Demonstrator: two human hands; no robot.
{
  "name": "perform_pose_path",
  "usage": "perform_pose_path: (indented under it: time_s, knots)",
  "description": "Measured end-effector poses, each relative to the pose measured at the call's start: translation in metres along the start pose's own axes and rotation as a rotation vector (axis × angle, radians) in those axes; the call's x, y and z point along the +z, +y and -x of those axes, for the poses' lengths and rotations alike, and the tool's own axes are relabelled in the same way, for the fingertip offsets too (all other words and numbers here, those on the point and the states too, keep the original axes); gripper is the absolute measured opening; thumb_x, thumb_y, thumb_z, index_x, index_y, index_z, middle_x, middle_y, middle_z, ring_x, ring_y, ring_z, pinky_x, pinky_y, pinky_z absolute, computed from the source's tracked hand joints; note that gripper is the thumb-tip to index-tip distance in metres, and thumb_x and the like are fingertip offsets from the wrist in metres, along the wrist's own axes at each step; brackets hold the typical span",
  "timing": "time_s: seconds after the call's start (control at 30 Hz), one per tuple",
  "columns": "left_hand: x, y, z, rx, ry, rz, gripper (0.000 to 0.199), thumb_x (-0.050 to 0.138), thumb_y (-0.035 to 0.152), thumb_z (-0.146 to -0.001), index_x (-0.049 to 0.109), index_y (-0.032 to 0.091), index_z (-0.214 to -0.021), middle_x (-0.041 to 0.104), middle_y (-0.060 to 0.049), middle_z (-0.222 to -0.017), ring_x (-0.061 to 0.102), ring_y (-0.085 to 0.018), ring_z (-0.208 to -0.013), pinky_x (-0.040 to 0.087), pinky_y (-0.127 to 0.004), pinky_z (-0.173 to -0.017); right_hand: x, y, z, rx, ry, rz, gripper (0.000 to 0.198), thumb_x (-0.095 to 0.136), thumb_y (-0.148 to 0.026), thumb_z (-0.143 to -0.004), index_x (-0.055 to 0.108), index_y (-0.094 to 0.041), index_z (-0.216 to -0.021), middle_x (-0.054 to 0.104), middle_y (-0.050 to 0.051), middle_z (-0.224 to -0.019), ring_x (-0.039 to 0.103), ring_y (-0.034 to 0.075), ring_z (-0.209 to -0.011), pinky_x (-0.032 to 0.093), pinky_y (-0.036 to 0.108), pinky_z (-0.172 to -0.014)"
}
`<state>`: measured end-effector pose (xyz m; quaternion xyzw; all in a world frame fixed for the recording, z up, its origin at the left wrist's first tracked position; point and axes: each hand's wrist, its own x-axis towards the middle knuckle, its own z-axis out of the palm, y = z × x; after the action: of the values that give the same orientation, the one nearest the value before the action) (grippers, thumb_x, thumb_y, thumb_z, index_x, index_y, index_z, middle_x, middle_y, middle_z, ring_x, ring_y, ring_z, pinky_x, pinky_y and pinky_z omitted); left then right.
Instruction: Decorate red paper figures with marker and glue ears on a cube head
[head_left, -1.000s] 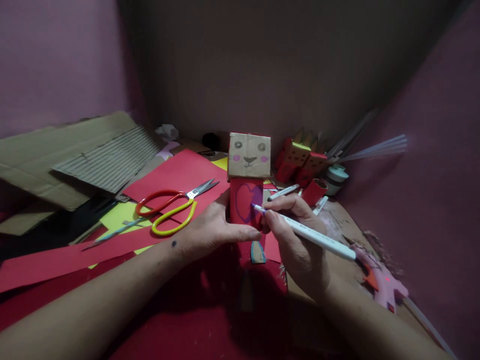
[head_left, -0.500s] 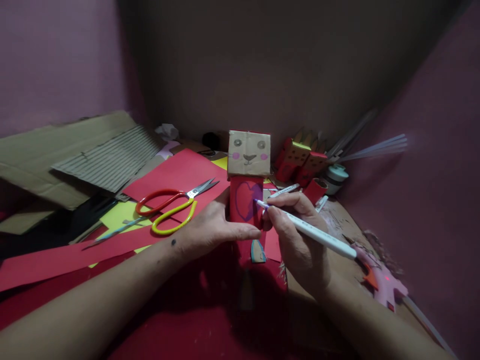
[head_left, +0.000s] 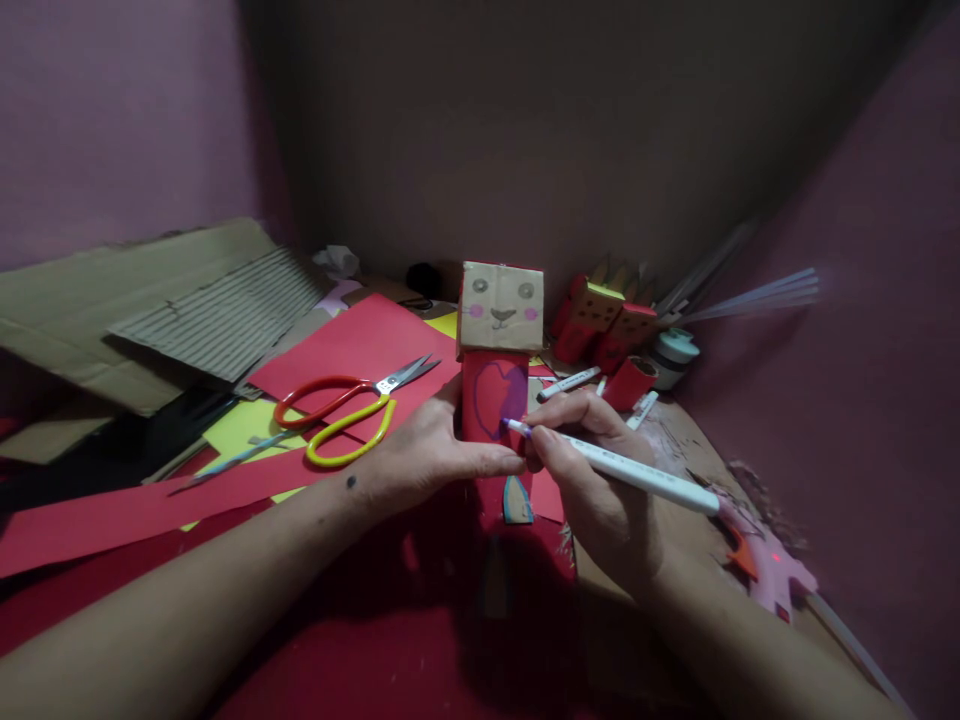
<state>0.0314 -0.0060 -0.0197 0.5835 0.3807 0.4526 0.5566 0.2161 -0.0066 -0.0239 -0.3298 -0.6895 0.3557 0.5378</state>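
Note:
A paper figure has a cardboard box head [head_left: 501, 308] with a drawn animal face and a red tube body [head_left: 480, 385]. My left hand [head_left: 431, 440] is wrapped round the lower part of the body from the left, thumb across its front. In my right hand [head_left: 592, 470] is a white marker [head_left: 645, 475], gripped like a pen, its purple tip touching the body. There a purple heart outline shows, filled with purple on its right side. Just below stands a small cardboard piece edged in blue [head_left: 517, 500] on the red surface [head_left: 360, 620].
Scissors with red and yellow handles [head_left: 349, 420] and a pencil [head_left: 232, 458] lie on coloured paper at left, beside corrugated cardboard [head_left: 217, 315]. Behind at right are similar red figures [head_left: 592, 315], a lidded jar [head_left: 675, 355] and a pink glue gun [head_left: 772, 565].
The marker tip has moved down and slightly left on the red body. Purple now covers more of the heart's right side. My left hand keeps its hold.

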Motion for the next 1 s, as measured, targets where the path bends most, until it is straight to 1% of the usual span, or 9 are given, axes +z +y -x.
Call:
perform_pose_path:
  time_s: [0.1, 0.23, 0.3, 0.43, 0.6, 0.73, 0.87, 1.0]
  knots:
    - [-0.0015, -0.0010, -0.0003, -0.004, 0.018, -0.055, 0.047, 0.089, 0.037, -0.072, 0.069, 0.019, -0.110, 0.076, -0.005, -0.095, 0.072, -0.028, -0.095, 0.058, -0.040, -0.083, -0.0009, -0.0033, -0.0004, -0.003, -0.029, 0.010, 0.008, 0.072, -0.024, -0.088, 0.070, -0.023, -0.081, 0.067, -0.003, -0.071, 0.059, 0.013, -0.062, 0.043, 0.024, -0.052]
    - [-0.0024, 0.0029, 0.0003, 0.006, 0.006, -0.067, 0.053, 0.089, 0.035, -0.072, 0.066, 0.021, -0.118, 0.076, -0.005, -0.099, 0.072, -0.030, -0.100, 0.059, -0.042, -0.086, -0.0010, -0.0040, -0.0005, -0.008, -0.050, -0.005, 0.008, 0.071, -0.024, -0.089, 0.069, -0.023, -0.082, 0.066, -0.003, -0.070, 0.059, 0.013, -0.062, 0.043, 0.024, -0.053]
    - [-0.0019, 0.0055, 0.0008, 0.024, -0.005, -0.074, 0.051, 0.088, 0.033, -0.074, 0.065, 0.021, -0.118, 0.077, -0.005, -0.104, 0.072, -0.030, -0.103, 0.059, -0.041, -0.088, -0.0007, -0.0032, -0.0004, -0.011, -0.038, -0.020, 0.006, 0.071, -0.024, -0.090, 0.069, -0.024, -0.084, 0.067, -0.003, -0.072, 0.060, 0.013, -0.063, 0.045, 0.025, -0.055]
    - [-0.0008, 0.0060, 0.0012, 0.074, 0.015, -0.066, 0.054, 0.086, 0.028, -0.074, 0.065, 0.022, -0.123, 0.076, -0.006, -0.118, 0.072, -0.030, -0.106, 0.059, -0.039, -0.090, 0.0001, -0.0028, 0.0002, -0.014, -0.013, -0.034, 0.002, 0.071, -0.024, -0.091, 0.070, -0.024, -0.089, 0.069, -0.002, -0.075, 0.061, 0.014, -0.065, 0.047, 0.026, -0.058]
    - [-0.0026, 0.0030, 0.0003, 0.074, 0.032, -0.120, 0.060, 0.088, 0.030, -0.073, 0.063, 0.022, -0.127, 0.075, -0.005, -0.114, 0.071, -0.031, -0.108, 0.059, -0.038, -0.089, -0.0008, -0.0064, -0.0003, -0.018, -0.042, 0.029, 0.006, 0.071, -0.024, -0.089, 0.070, -0.024, -0.084, 0.064, -0.004, -0.065, 0.056, 0.012, -0.056, 0.043, 0.024, -0.051]
    - [-0.0022, 0.0029, 0.0002, 0.080, 0.046, -0.119, 0.053, 0.086, 0.028, -0.075, 0.063, 0.022, -0.122, 0.073, -0.004, -0.118, 0.069, -0.028, -0.109, 0.057, -0.035, -0.089, -0.0019, -0.0080, -0.0021, -0.033, -0.070, 0.072, 0.008, 0.071, -0.024, -0.088, 0.070, -0.023, -0.080, 0.063, -0.004, -0.062, 0.056, 0.012, -0.055, 0.042, 0.023, -0.049]
    - [-0.0010, 0.0026, 0.0009, 0.061, 0.033, -0.103, 0.057, 0.086, 0.024, -0.074, 0.061, 0.024, -0.125, 0.073, -0.004, -0.122, 0.069, -0.027, -0.108, 0.056, -0.035, -0.090, -0.0026, -0.0087, -0.0036, -0.038, -0.067, 0.075, 0.008, 0.071, -0.024, -0.087, 0.070, -0.023, -0.079, 0.063, -0.003, -0.061, 0.056, 0.013, -0.055, 0.043, 0.024, -0.049]
    - [-0.0024, 0.0007, 0.0009, 0.068, 0.041, -0.117, 0.055, 0.084, 0.025, -0.076, 0.063, 0.023, -0.126, 0.074, -0.004, -0.112, 0.070, -0.029, -0.106, 0.057, -0.038, -0.088, -0.0037, -0.0100, -0.0048, -0.036, -0.093, 0.100, 0.009, 0.072, -0.025, -0.087, 0.070, -0.023, -0.078, 0.062, -0.004, -0.060, 0.055, 0.013, -0.053, 0.043, 0.024, -0.048]
